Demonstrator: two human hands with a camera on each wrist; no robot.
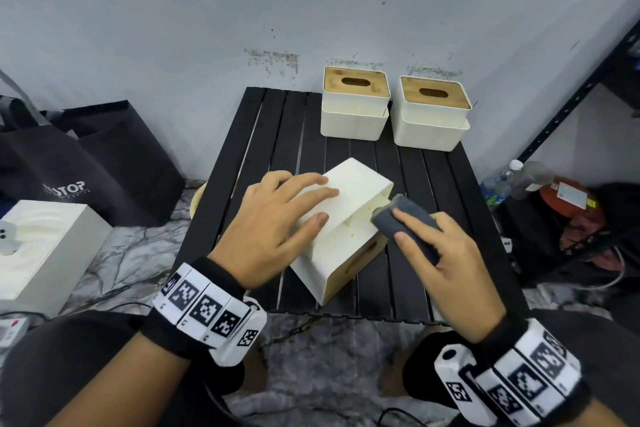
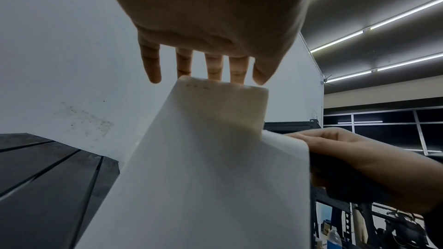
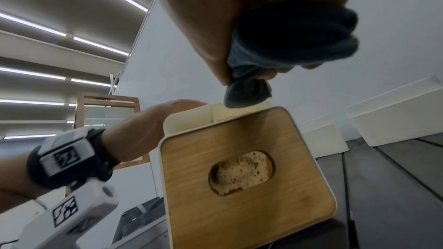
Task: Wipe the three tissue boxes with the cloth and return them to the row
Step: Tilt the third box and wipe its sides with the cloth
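Note:
One white tissue box (image 1: 346,218) lies tipped on its side in the middle of the black slatted table (image 1: 277,135), its bamboo lid (image 3: 239,177) facing front right. My left hand (image 1: 294,204) rests flat on its upper face, fingers (image 2: 215,67) straight and spread. My right hand (image 1: 443,253) grips a folded dark grey cloth (image 1: 384,215) and presses its end against the box's right side. In the right wrist view the cloth (image 3: 287,41) is bunched in my palm. Two more white boxes with bamboo lids (image 1: 355,104) (image 1: 433,114) stand upright side by side at the table's back edge.
A wall rises right behind the table. Black tote bags (image 1: 86,163) and a white box (image 1: 45,246) sit on the floor at left. A dark metal shelf (image 1: 571,97) with bottles (image 1: 512,177) and clutter stands at right.

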